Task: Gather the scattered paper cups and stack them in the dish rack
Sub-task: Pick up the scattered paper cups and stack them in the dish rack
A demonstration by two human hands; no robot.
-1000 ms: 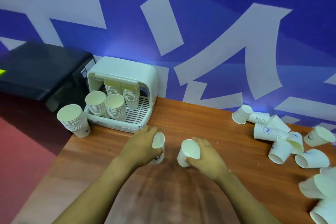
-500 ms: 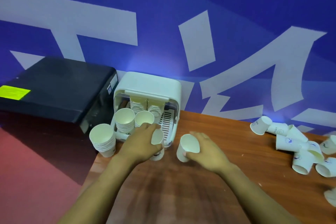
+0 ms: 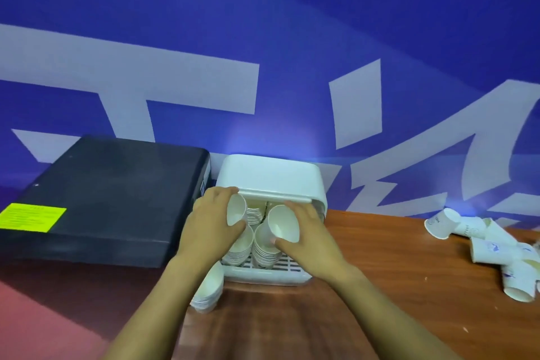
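Two bare hands, left (image 3: 211, 222) and right (image 3: 306, 238), each grip one white paper cup (image 3: 236, 210) (image 3: 283, 223). One white plastic dish rack (image 3: 270, 180) holds four cup stacks. One more white cup stack (image 3: 208, 291) stands outside it. One black flat box (image 3: 108, 202) sits beside it. Roughly six loose printed paper cups (image 3: 493, 248) lie on the brown wooden desk (image 3: 365, 286).

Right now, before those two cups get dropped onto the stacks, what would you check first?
1. Left hand holds its cup: ok.
2. Right hand holds its cup: ok.
3. Both cups over the dish rack: ok.
4. Stacks in the rack upright, mouths open: ok.
5. Room under the rack's lid for taller stacks: cannot tell.
6. All cups gathered: not ok, loose cups lie on the table.
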